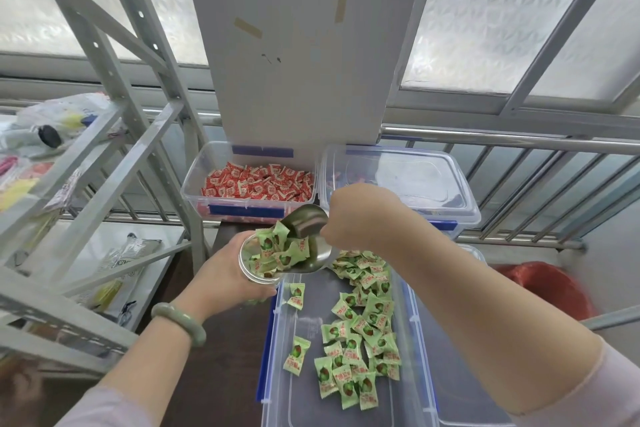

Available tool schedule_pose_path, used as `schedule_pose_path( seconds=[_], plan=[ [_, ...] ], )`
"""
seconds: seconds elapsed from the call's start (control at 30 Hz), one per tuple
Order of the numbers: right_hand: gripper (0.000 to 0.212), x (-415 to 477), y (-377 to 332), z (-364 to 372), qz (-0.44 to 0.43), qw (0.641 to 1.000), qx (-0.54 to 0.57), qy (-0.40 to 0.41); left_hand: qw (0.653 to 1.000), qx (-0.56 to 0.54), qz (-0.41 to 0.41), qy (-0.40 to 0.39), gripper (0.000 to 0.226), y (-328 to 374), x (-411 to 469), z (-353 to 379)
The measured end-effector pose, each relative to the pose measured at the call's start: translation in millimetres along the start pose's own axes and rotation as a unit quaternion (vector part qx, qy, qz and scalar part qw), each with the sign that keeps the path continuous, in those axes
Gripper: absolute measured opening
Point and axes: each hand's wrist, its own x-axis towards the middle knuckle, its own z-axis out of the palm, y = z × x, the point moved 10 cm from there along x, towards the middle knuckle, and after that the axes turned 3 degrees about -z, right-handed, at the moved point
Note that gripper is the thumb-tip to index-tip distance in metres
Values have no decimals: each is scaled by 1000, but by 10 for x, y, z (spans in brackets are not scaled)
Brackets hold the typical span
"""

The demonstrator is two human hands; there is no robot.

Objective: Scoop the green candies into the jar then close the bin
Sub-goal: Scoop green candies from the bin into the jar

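My left hand [221,279] grips a clear jar [250,262] just left of the open clear bin [311,402]. My right hand [349,215] holds a metal scoop [311,236], tipped down so its mouth rests over the jar's opening. Green wrapped candies [277,251] spill from the scoop into the jar. Many more green candies [360,329] lie scattered across the bin's floor, mostly on its right side. The bin has blue latches along its left wall. Its lid [460,392] lies to the right, under my right forearm.
An open bin of red candies [256,184] stands at the back, with a lidded clear bin [398,180] beside it. A metal shelf frame [104,156] with bags fills the left. A red bucket [550,288] sits at the right, below a railing.
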Motion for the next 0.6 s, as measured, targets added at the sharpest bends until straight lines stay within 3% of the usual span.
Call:
schedule_pose_path(
  seconds=[0.1,0.37,0.5,0.6],
  plan=[
    [8,-27,-10,-34,-6,1000,-12,9,1000,4,-4,1,84,-15,9,6],
    [9,-78,8,-97,-8,999,-32,43,1000,-7,-3,12,80,-54,-14,27],
    [27,-90,-27,-50,-15,999,-13,32,1000,-16,-1,17,78,-69,-25,20],
    [16,-81,-17,-55,-13,999,-6,45,999,-38,-5,21,72,-102,-29,15]
  ],
)
